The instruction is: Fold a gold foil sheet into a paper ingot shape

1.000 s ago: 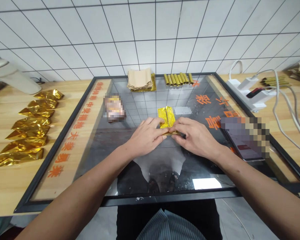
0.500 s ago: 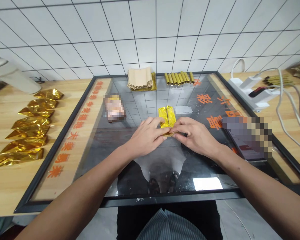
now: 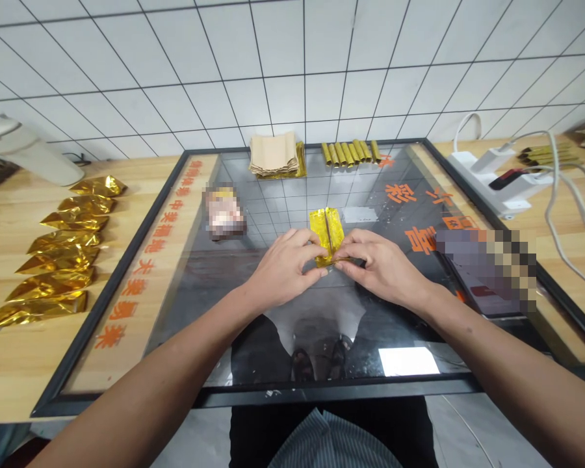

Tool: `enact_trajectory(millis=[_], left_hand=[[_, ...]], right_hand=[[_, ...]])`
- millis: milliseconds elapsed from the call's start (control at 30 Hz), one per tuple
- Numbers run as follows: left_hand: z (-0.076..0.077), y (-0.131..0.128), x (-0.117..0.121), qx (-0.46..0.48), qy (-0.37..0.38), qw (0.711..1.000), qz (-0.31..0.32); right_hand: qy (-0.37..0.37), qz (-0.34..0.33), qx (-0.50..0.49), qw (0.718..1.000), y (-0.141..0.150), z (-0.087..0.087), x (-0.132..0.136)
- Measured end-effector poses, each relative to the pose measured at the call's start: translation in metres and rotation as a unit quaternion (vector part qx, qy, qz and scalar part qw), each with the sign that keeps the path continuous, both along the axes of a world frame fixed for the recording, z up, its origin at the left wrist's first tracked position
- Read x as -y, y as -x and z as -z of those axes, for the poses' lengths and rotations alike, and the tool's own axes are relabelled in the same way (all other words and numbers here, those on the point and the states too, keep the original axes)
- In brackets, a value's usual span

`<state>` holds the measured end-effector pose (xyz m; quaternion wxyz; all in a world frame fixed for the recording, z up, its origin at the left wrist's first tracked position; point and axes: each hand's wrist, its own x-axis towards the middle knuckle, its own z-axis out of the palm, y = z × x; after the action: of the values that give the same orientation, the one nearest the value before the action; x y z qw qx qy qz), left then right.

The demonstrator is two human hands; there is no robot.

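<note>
The foil (image 3: 327, 227) lies on the glass (image 3: 283, 344) at the centre of the frame, between the two hands. Its long axis runs up and down the frame, with its far end pointing at the top edge and its near end at the bottom. It is bright yellow-gold, shiny and finely crinkled, made of two flaps that meet along a dark seam down the middle; the seam slants slightly to the right toward the bottom. The near edge is narrow and folded, partly hidden by fingers.

The left hand (image 3: 290, 265) has bent fingers at the foil's lower left corner, index and thumb a little apart; whether they pinch it I cannot tell. The right hand (image 3: 377, 263) has its thumb and index closed on the lower right corner, the other fingers curled.

Toward the top of the frame stand a paper stack (image 3: 273, 153) and, right of it, a row of gold tubes (image 3: 351, 153). Shiny gold pouches (image 3: 58, 260) line the left side. A blurred packet (image 3: 224, 213) lies left of centre, and a partly blurred phone (image 3: 482, 270) at right.
</note>
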<state>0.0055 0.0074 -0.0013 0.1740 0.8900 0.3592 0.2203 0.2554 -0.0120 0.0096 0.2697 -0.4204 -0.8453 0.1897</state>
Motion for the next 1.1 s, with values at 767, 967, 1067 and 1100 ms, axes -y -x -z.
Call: enact_trajectory(millis=[767,967,1067,1100], left_hand=[[0.003,-0.01,0.001,0.094,0.057,0.99,-0.09],[0.001,-0.013,0.002,0.081,0.058,0.99,-0.097],[0.0,-0.013,0.001,0.072,0.058,0.991,-0.095],[0.0,-0.013,0.001,0.07,0.058,0.991,-0.094]], right_hand=[[0.069,0.046,-0.009,0.997,0.006,0.0,-0.004],[0.06,0.052,0.005,0.997,0.009,-0.002,-0.005],[0.06,0.054,0.02,0.997,0.01,-0.003,-0.005],[0.06,0.055,0.025,0.996,0.01,-0.003,-0.005]])
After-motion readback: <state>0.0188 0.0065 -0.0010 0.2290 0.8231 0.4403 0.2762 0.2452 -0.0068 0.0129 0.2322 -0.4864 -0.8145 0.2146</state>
